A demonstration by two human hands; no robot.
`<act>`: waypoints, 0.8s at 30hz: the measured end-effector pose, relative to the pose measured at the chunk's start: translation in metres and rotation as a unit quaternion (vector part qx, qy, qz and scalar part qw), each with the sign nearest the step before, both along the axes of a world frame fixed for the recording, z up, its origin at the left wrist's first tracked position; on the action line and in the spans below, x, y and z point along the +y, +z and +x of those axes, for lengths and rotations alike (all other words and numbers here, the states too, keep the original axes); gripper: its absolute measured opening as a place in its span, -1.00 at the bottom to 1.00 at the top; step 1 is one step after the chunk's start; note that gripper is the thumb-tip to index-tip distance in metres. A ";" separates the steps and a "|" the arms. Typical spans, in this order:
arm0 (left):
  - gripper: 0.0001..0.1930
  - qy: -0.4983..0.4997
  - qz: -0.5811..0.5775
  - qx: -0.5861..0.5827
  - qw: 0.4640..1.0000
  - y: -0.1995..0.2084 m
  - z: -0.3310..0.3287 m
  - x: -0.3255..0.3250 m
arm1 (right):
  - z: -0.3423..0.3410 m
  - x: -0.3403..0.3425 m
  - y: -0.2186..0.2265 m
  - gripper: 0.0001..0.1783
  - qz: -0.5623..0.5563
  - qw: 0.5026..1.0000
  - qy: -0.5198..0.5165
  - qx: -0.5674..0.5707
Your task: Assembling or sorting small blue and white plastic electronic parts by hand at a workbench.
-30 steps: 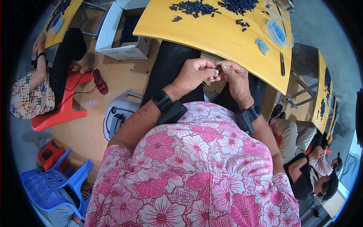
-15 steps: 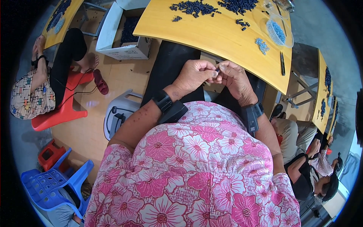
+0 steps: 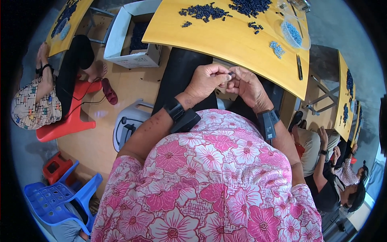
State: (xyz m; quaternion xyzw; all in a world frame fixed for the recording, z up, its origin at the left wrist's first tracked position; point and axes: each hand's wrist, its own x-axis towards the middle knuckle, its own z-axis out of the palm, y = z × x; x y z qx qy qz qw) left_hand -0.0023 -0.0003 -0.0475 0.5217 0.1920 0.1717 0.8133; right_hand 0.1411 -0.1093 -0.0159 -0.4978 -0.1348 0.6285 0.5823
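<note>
Just off the near edge of the yellow table [image 3: 225, 44], over my lap, both hands meet fingertip to fingertip. Thumb and forefinger of my left hand [image 3: 206, 82] pinch a small dark plastic piece [image 3: 231, 74], mostly covered by the fingers. My right hand [image 3: 250, 86] closes on the same piece from the other side, its palm partly turned up. Many similar small dark pieces [image 3: 203, 12] lie heaped on the far part of the tabletop. Small pale-blue parts [image 3: 277, 49] form a little pile nearer the right.
A clear bowl [image 3: 303, 40] of pale-blue parts and a black pen [image 3: 299, 67] rest at the table's right. Left of the table stands an open white carton [image 3: 139, 60] with dark pieces inside. A grey stool [image 3: 121, 125], blue chair [image 3: 52, 201] and red stool [image 3: 76, 117] surround me; others sit at both sides.
My right hand's fingers have shifted slightly and its palm shows more. The small piece stays between both hands. A person at the right has raised a hand.
</note>
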 end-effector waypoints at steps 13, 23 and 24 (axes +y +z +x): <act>-0.86 0.035 0.097 -0.041 0.994 -0.008 0.002 0.002 | -0.001 -0.001 0.005 -0.63 -0.022 0.998 0.044 -0.043; -0.63 -0.050 -0.017 -0.034 0.998 0.010 -0.002 0.003 | -0.005 0.001 0.013 -0.65 0.031 0.985 0.082 -0.151; -0.58 -0.065 -0.019 -0.027 0.997 0.009 -0.002 0.003 | -0.007 0.001 0.014 -0.70 0.034 0.970 0.096 -0.223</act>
